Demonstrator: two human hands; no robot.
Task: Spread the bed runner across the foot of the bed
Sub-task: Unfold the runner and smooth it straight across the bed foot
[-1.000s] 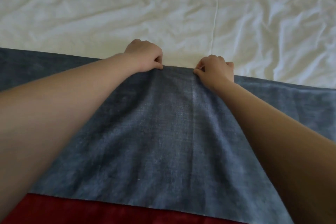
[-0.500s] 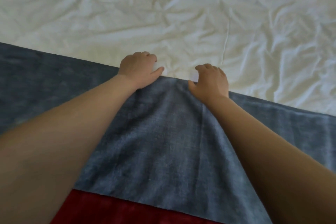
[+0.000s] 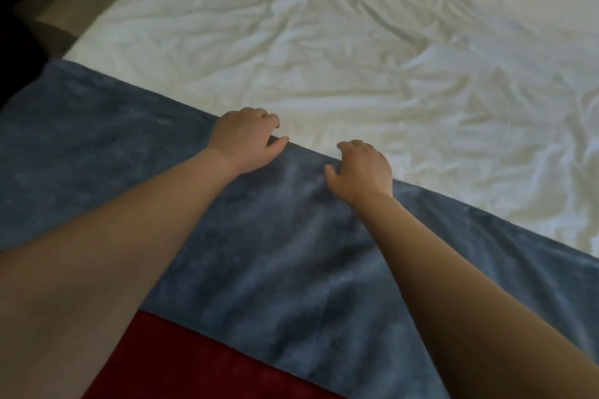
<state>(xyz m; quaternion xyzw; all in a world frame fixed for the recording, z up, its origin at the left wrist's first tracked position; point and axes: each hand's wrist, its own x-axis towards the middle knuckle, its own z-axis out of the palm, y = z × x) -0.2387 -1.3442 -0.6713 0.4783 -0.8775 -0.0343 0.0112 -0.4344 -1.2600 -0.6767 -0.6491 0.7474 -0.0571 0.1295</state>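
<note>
One runner (image 3: pixel 259 253), one bed (image 3: pixel 324 58). Left hand (image 3: pixel 246 139) and right hand (image 3: pixel 361 168) rest apart on runner's far edge, fingers loosely curled; grip unclear.

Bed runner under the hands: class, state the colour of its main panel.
The bed runner is a mottled blue-grey; the head view shows it best.

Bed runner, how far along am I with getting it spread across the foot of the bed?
Done: the blue runner lies across the white sheet, reaching the bed's left side. In hand: the left hand and right hand rest on its far edge, thumbs splayed, not pinching. Left: soft ripples by the right forearm need smoothing; the runner's right end is out of frame, so unconfirmed.
</note>
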